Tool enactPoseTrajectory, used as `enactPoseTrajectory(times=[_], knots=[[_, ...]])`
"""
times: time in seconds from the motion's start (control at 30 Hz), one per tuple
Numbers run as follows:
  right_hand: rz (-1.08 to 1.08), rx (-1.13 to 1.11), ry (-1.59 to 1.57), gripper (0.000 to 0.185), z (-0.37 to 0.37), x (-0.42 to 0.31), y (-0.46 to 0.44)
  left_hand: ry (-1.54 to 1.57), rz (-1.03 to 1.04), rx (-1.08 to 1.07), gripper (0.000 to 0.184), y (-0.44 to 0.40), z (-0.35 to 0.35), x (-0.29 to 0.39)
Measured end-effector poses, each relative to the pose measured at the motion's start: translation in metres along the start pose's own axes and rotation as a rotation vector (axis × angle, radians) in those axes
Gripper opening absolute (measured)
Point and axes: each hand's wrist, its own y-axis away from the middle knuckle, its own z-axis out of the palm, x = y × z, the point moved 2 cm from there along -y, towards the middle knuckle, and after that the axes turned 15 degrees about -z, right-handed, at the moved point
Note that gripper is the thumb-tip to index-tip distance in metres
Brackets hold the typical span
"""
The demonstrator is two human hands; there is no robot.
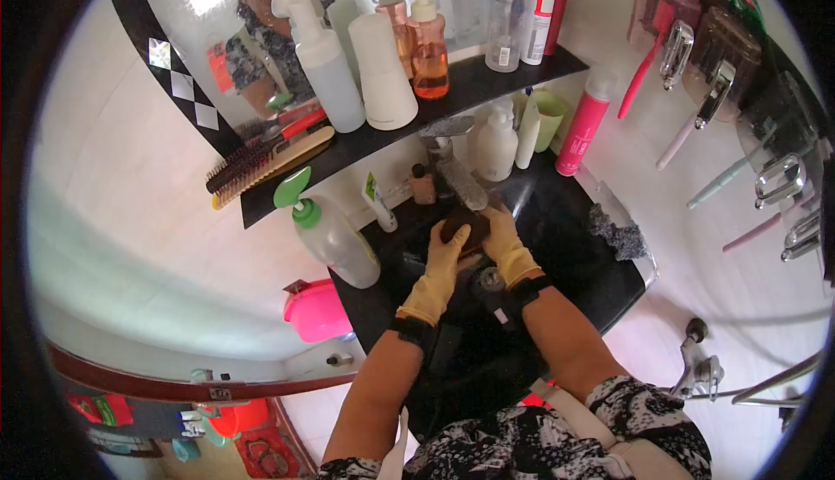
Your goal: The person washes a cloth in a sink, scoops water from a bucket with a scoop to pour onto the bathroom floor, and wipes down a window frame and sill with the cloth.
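Note:
Pale yellow gloves cover both hands over the black sink [557, 293]. My left hand [444, 254] is closed on the left side of a dark brown, rounded object [470, 230], thumb across its front. On the other side, my right hand [504, 241] grips the same object, its fingers partly hidden. Just above them is the wet-looking faucet [461, 180]; whether water is running I cannot tell. A round drain fitting [490, 280] shows below the hands. The object's exact kind is unclear.
Left of the sink stand a green-topped pump bottle [339, 241] and a small tube [380, 203]. Behind are a white pump bottle [497, 145] and a pink spray can [584, 128]. A black shelf [474, 102] with several bottles overhangs the back. Toothbrush holders [715, 93] line the right wall.

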Motion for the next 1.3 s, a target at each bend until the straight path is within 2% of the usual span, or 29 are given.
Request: enactPoseTrajectory(times=[0.03, 0.07, 0.13, 0.17, 0.23, 0.27, 0.33, 0.37, 0.43, 0.57, 0.63, 0.7, 0.77, 0.8, 0.83, 0.87, 0.9, 0.93, 0.97, 1.03, 1.1, 1.13, 1.2, 1.23, 1.3], knots=[[0.246, 0.066, -0.234, 0.035, -0.002, -0.007, 0.001, -0.096, 0.045, 0.084, 0.050, -0.014, -0.004, -0.001], [0.243, 0.070, -0.227, 0.035, -0.002, -0.021, 0.003, -0.095, 0.041, 0.077, 0.050, -0.028, -0.006, -0.003], [0.386, 0.063, 0.045, 0.034, -0.003, -0.045, 0.007, -0.603, 0.311, 0.256, 0.038, -0.047, -0.007, 0.001], [0.379, 0.068, 0.050, 0.034, -0.003, -0.052, 0.008, -0.603, 0.311, 0.246, 0.038, -0.050, -0.002, 0.001], [0.534, 0.171, 0.078, 0.044, -0.009, -0.060, 0.013, -0.877, 0.642, 0.386, 0.030, -0.051, 0.013, 0.004], [0.528, 0.174, 0.084, 0.044, -0.011, -0.061, 0.013, -0.873, 0.644, 0.379, 0.030, -0.048, 0.020, 0.003], [0.585, 0.036, -0.200, 0.053, -0.008, -0.055, 0.016, -0.986, 0.742, 0.355, 0.032, -0.039, 0.032, -0.001], [0.623, 0.004, -0.303, 0.049, -0.009, -0.050, 0.015, -0.987, 0.741, 0.353, 0.032, -0.035, 0.033, -0.003], [0.679, 0.003, -0.466, 0.042, -0.014, -0.035, 0.011, -1.184, 0.884, 0.178, 0.033, -0.022, 0.037, -0.007], [0.635, 0.013, -0.473, 0.029, -0.012, -0.011, 0.007, -1.272, 0.937, 0.091, 0.033, -0.005, 0.020, -0.008], [0.540, 0.021, -0.388, 0.021, -0.006, -0.004, 0.008, -1.171, 0.920, 0.114, 0.033, -0.002, 0.007, -0.003], [0.506, 0.002, -0.408, 0.021, 0.004, 0.001, 0.006, -1.069, 0.910, 0.134, 0.034, 0.000, -0.001, -0.001], [0.430, -0.026, -0.439, 0.022, 0.015, 0.006, 0.003, -0.785, 0.940, 0.334, 0.036, -0.005, -0.014, -0.003], [0.439, 0.015, -0.463, 0.025, 0.014, 0.018, 0.000, -0.711, 0.823, 0.285, 0.036, -0.014, -0.020, -0.008], [0.441, 0.014, -0.461, 0.025, 0.010, 0.041, -0.002, -0.709, 0.823, 0.286, 0.036, -0.020, -0.026, -0.015], [0.130, -0.067, -0.158, 0.024, -0.003, 0.071, -0.008, -0.624, 0.591, 0.292, 0.037, -0.020, -0.027, -0.018], [-0.025, -0.118, -0.009, 0.024, -0.004, 0.077, -0.008, -0.537, 0.361, 0.293, 0.039, -0.018, -0.026, -0.021], [-0.181, -0.144, 0.147, 0.024, -0.005, 0.082, -0.008, -0.537, 0.360, 0.293, 0.039, -0.011, -0.018, -0.018], [-0.210, -0.123, 0.174, 0.022, -0.002, 0.074, -0.005, -0.451, 0.323, 0.359, 0.036, -0.001, -0.009, -0.014], [-0.238, -0.100, 0.202, 0.021, 0.008, 0.055, -0.001, -0.368, 0.283, 0.423, 0.035, -0.005, -0.004, -0.017], [0.223, 0.224, -0.530, 0.028, 0.015, 0.041, 0.002, -0.252, 0.345, 0.434, 0.037, -0.029, -0.010, -0.027], [0.222, 0.224, -0.530, 0.028, 0.019, 0.030, 0.001, -0.252, 0.345, 0.433, 0.037, -0.037, -0.011, -0.030], [0.167, 0.211, -0.134, 0.035, 0.018, 0.017, -0.004, -0.460, 0.456, 0.544, 0.038, -0.047, -0.007, -0.030], [0.166, 0.215, -0.133, 0.035, 0.016, 0.014, -0.006, -0.462, 0.454, 0.540, 0.038, -0.063, -0.011, -0.036], [0.218, 0.231, -0.075, 0.041, 0.009, 0.011, -0.010, -0.633, 0.685, 0.609, 0.040, -0.089, -0.016, -0.043]])
